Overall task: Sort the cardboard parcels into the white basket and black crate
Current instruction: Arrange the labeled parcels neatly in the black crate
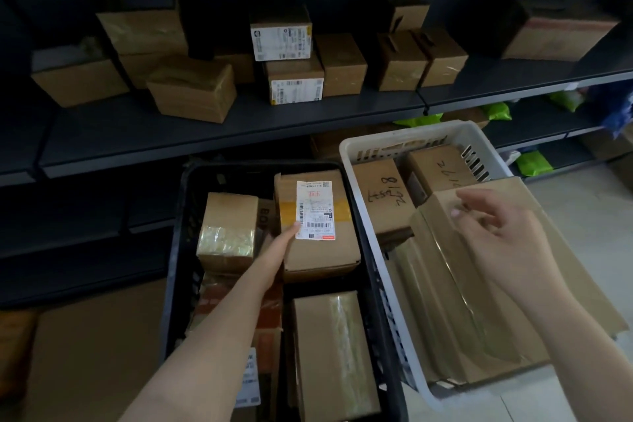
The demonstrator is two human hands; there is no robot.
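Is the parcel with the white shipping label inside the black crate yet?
Inside: the labelled parcel sits between the walls of the black crate, left hand holding it.

I see the black crate (178, 250) holding taped brown parcels, a labelled parcel (318, 250) tilted on top; the white basket (404, 134) beside it holds more, one long parcel (445, 291) overhanging.

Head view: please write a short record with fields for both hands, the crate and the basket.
left hand: grips labelled parcel in the crate
right hand: fingers loose, over large parcel in the basket; contact unclear
crate: black, holds several parcels
basket: white, right of crate, holds several parcels
shelf: more parcels
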